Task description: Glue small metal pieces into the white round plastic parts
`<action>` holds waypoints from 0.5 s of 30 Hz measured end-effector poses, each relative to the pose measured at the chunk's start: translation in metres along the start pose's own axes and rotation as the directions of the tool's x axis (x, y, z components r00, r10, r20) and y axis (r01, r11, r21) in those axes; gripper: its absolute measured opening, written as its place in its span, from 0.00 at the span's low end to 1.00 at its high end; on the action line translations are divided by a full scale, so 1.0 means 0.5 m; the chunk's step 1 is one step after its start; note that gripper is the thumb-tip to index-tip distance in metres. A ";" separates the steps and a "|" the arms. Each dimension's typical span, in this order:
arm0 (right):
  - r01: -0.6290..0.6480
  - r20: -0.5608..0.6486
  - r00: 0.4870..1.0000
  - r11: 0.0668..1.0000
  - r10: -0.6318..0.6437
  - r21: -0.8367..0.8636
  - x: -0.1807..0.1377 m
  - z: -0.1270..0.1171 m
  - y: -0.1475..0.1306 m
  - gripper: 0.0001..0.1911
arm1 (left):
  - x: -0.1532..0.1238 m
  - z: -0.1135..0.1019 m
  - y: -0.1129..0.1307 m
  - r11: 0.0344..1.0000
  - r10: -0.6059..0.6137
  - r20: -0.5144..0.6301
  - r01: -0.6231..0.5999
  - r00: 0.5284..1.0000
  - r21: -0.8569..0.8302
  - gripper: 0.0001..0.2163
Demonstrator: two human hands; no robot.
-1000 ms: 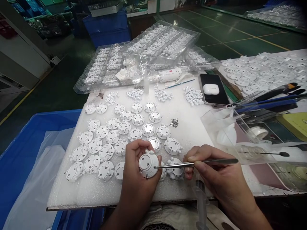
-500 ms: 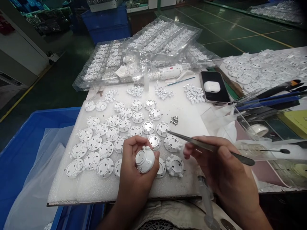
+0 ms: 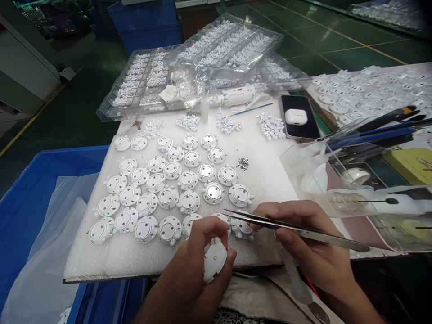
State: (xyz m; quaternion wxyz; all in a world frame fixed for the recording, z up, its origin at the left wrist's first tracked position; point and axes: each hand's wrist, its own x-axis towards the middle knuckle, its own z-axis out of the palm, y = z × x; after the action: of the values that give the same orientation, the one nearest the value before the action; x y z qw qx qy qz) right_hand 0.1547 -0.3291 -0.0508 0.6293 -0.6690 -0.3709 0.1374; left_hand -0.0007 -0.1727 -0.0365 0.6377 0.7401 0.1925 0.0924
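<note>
The left hand (image 3: 192, 274) has drawn the disc (image 3: 214, 262) back to the board's (image 3: 270, 180) 6 o'clock edge, fingers closed round it. The right hand (image 3: 303, 245), fingers pinching the tweezers (image 3: 297, 230), has lifted their tips clear of the disc, pointing toward 9 o'clock.

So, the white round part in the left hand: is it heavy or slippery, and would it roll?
Probably light: the left hand holds the white round part with fingers alone. It looks like smooth plastic, so maybe slippery. Rim knobs, visible on matching parts on the foam board, would likely stop rolling.
</note>
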 end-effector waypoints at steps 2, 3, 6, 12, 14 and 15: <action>0.064 -0.002 0.998 0.998 -0.064 -0.021 -0.004 -0.005 -0.010 0.11 | -0.006 -0.005 -0.012 0.999 -0.032 0.004 0.032 0.999 -0.008 0.11; 0.103 0.017 0.995 0.993 -0.102 -0.065 -0.005 -0.010 -0.018 0.10 | -0.007 -0.006 -0.017 1.000 -0.024 -0.017 0.024 1.000 -0.014 0.11; 0.172 0.104 0.983 0.962 -0.153 -0.214 -0.009 -0.024 -0.052 0.07 | -0.004 -0.005 -0.025 0.999 0.030 -0.037 -0.029 0.999 0.032 0.10; 0.251 0.374 0.926 0.834 -0.059 -0.491 -0.051 -0.038 -0.083 0.13 | -0.002 0.000 -0.035 0.996 0.087 -0.036 -0.088 0.996 -0.020 0.11; 0.273 0.390 0.920 0.774 -0.036 -0.571 -0.067 -0.036 -0.083 0.14 | -0.001 0.001 -0.040 0.994 0.086 -0.025 -0.088 0.996 -0.060 0.11; 0.281 0.388 0.921 0.751 -0.035 -0.598 -0.073 -0.035 -0.082 0.15 | -0.001 0.002 -0.042 0.993 0.089 -0.026 -0.091 0.996 -0.073 0.11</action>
State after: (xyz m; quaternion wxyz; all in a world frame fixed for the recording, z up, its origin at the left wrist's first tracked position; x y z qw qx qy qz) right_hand 0.1275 -0.3691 -0.0195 0.2939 -0.7733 -0.5580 0.0651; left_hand -0.0044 -0.1713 -0.0573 0.6577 0.7227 0.1628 0.1366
